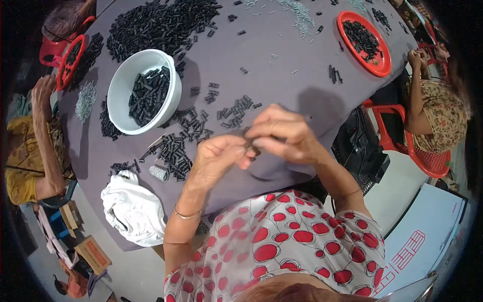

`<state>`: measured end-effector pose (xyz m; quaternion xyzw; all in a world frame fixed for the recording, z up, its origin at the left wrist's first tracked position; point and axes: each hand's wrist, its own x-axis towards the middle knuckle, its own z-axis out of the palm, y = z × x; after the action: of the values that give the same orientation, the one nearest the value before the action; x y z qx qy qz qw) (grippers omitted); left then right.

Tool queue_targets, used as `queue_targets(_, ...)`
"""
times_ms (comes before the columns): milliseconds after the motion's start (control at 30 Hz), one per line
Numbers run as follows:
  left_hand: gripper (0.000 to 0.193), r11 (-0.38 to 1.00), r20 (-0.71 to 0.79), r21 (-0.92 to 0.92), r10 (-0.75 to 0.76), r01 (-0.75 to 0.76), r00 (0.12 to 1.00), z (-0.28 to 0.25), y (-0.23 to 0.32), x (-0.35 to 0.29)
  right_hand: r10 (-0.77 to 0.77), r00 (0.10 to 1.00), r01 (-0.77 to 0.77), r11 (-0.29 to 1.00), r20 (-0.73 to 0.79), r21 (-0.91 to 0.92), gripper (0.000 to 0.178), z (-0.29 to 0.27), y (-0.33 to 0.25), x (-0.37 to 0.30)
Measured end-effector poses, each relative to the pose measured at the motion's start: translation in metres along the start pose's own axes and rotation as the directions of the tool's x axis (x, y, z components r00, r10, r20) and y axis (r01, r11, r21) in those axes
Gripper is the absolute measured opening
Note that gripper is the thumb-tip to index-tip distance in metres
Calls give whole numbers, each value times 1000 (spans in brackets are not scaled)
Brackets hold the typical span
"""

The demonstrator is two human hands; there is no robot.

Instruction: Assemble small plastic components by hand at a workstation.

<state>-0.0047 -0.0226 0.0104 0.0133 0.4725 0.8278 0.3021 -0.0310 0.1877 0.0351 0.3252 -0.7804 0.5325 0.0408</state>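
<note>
My left hand (217,157) and my right hand (286,135) meet above the near part of the table, fingertips pinched together. Between them is a small black part (250,143), mostly covered by the fingers and slightly blurred, so its exact shape is unclear. Just beyond my hands lies a cluster of short black plastic parts (235,115). A denser heap of the same parts (175,157) spreads left of my left hand, with a thin rod-like tool (157,141) at its edge. Farther left stands a white bowl (174,95) partly filled with black parts.
A large black pile (156,27) covers the far left of the grey tablecloth (282,60). A red tray (386,63) of parts sits far right. Small silvery pieces (86,102) lie left. A white cloth (133,214) rests near left. Other people sit at both sides.
</note>
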Motion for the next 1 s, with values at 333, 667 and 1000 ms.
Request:
queue_targets(333, 18, 1000, -47, -5, 21, -22, 999, 2, -1, 5, 251, 889, -399, 835, -382, -380, 14, -82, 85, 11)
queue_targets(667, 18, 999, -142, 37, 3, 3, 990, 3, -1, 0, 130, 959, -253, 798, -254, -546, 7, -74, 96, 11)
queue_targets(1000, 21, 984, -119, 80, 167, -158, 979, 8, -2, 6, 103, 994, -96, 972, 20, -213, 13, -15, -19, 14)
